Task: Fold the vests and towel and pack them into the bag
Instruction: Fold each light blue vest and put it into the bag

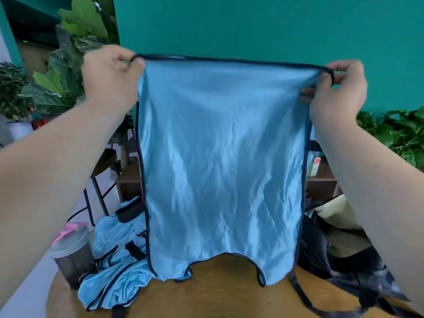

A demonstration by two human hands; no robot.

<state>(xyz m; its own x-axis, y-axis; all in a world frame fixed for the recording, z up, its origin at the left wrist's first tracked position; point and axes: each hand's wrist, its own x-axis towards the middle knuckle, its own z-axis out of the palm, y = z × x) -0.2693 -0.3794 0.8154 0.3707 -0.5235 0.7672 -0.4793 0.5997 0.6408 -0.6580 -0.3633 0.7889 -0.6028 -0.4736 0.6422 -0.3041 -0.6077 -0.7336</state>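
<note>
**Desk:** What is being held up?

**Photographer:** A light-blue vest (220, 157) with dark piping, stretched in the air above a round wooden worktop (218, 297), against a green wall (252, 24). It hangs upside down (neck scoop and shoulder straps at the bottom), strap ends low over the wood.

**Desk:** And the hands?

**Photographer:** The left hand (110, 74) pinches one top corner of the hem and the right hand (337, 92) the other. Fingers curl over the piping, and the edge is taut between them.

**Desk:** Anything else?

**Photographer:** A crumpled heap of blue vests (114, 267) lies at the left of the worktop, beside a dark jar (72, 253) with a grey lid. The dark bag (339, 255) sits open at the right, something pale showing inside. Leafy plants (75, 42) stand behind.
</note>
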